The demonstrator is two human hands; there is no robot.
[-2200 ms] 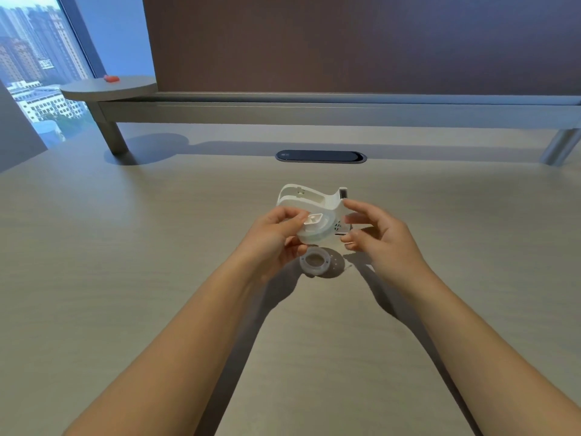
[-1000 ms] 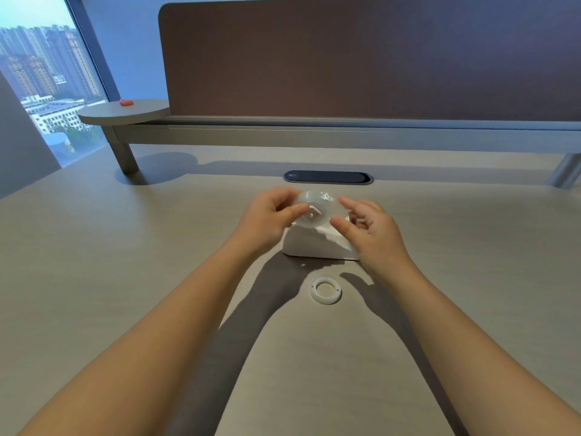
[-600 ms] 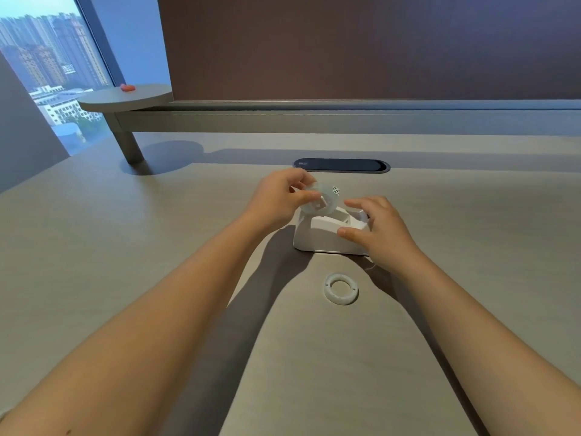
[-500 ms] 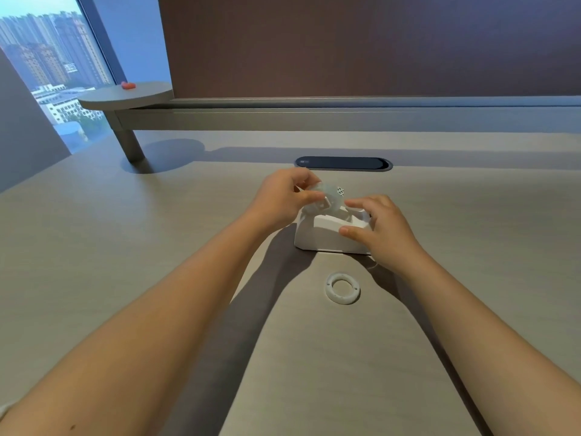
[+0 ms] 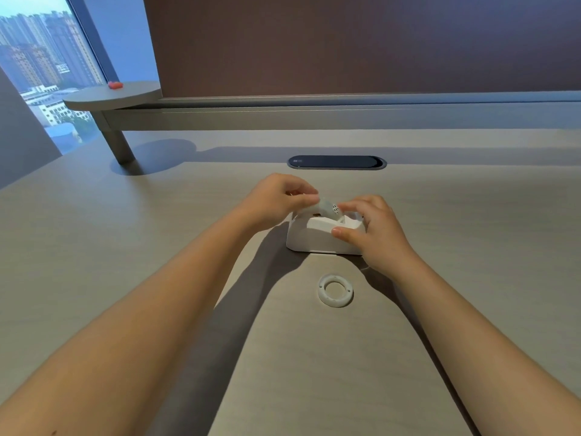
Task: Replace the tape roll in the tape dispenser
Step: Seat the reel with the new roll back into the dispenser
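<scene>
**Tape roll held over the dispenser's cradle**

At far left, a window (image 5: 41, 73) shows city towers. Just right of it a small round side shelf (image 5: 113, 96) stands on a grey post, with a small red object (image 5: 115, 85) lying on top. A long grey rail (image 5: 345, 114) runs rightward from the shelf along the foot of a dark brown divider panel (image 5: 345, 42).

On the pale wood-grain tabletop (image 5: 94, 247), the left forearm reaches in from the lower left corner. The left hand (image 5: 276, 201) is curled, its fingers (image 5: 306, 201) pinched together on the near edge of a clear tape roll (image 5: 327, 209), which sits tilted at the top opening of the dispenser; whether the roll is fully seated in the cradle cannot be told.

Beyond the hands, a dark oval cable grommet (image 5: 336, 162) is set flush in the tabletop.

The white tape dispenser (image 5: 314, 239) stands upright on the tabletop between the two hands. Near it, toward the camera, a white empty tape core (image 5: 335, 290) lies flat, apart from the dispenser and from both arms.

The right hand (image 5: 377, 231) clasps the dispenser's right end: the thumb presses on the near side wall, and the fingers (image 5: 355, 207) curve over the top, with the forefinger touching the right side of the roll. The right forearm runs off at the lower right corner.
</scene>
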